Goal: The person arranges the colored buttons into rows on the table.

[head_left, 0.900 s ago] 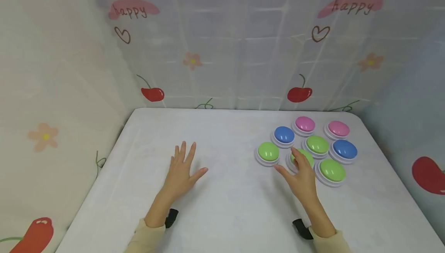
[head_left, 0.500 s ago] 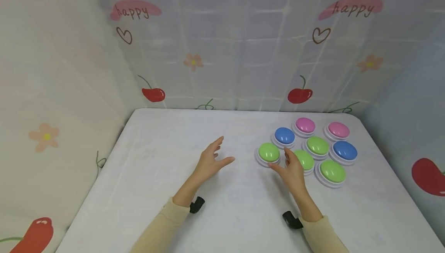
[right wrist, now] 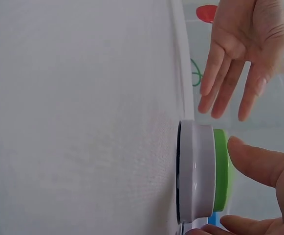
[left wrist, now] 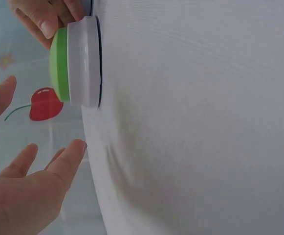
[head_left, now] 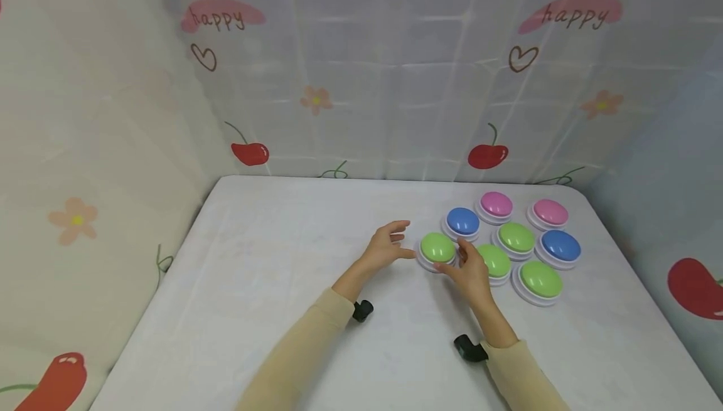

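Observation:
A push button with a green dome and white base (head_left: 437, 247) stands at the left end of a group on the table. My left hand (head_left: 383, 248) is just left of it, thumb and fingers apart, with a gap to the button in the left wrist view. My right hand (head_left: 473, 276) is at its right side, thumb (right wrist: 251, 159) by the dome's edge and fingers low beside the base. Whether these fingers touch it is unclear. Behind my right hand, another green button (head_left: 494, 261) is partly hidden. A blue button (head_left: 462, 221) stands just behind the leftmost one.
To the right are two more green buttons, the nearer one (head_left: 540, 278) close to my right wrist. A second blue button (head_left: 560, 245) and two pink buttons (head_left: 496, 204) stand farther back. A printed curtain (head_left: 384, 85) rises behind the white table (head_left: 271, 235).
My left hand has swung right across the table, up close to the leftmost green button. My right hand has shifted slightly left toward that same button. The buttons stay in place.

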Tool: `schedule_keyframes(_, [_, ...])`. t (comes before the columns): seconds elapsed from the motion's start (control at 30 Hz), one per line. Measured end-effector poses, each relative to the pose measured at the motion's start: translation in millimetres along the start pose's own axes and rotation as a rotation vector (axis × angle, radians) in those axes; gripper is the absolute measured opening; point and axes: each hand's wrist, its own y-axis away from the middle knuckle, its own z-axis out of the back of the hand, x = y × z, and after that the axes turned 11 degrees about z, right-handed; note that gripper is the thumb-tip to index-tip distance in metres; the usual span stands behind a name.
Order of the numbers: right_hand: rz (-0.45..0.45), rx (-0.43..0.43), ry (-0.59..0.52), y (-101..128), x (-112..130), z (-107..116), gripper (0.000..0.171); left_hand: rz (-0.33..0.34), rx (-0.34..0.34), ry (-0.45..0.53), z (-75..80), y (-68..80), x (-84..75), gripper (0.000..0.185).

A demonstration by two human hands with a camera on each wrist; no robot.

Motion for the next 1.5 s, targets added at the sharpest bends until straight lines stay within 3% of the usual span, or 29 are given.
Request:
schedule_keyframes(0.3, [-0.003, 0.002, 0.018, -3.4, -2.2, -2.6, 0.082, 0.049, -0.02, -0.043, -13.0, -20.3, 5.5, 0.072])
schedule_keyframes(0.67, [0.035, 0.01, 0.049, -2.9, -4.1, -5.6, 0.076, 0.068, -0.02, -0.176, -23.6, -24.4, 2.9, 0.064])
schedule_keyframes(1.07, [0.041, -0.005, 0.053, -4.0, -4.5, -8.0, 0.075, 0.009, -0.032, -0.267, -29.0, -27.8, 5.5, 0.063])
schedule_keyframes(1.5, [0.046, -0.019, 0.041, -3.7, -4.5, -8.1, 0.073, -0.035, -0.016, -0.291, -28.2, -28.1, 5.5, 0.059])
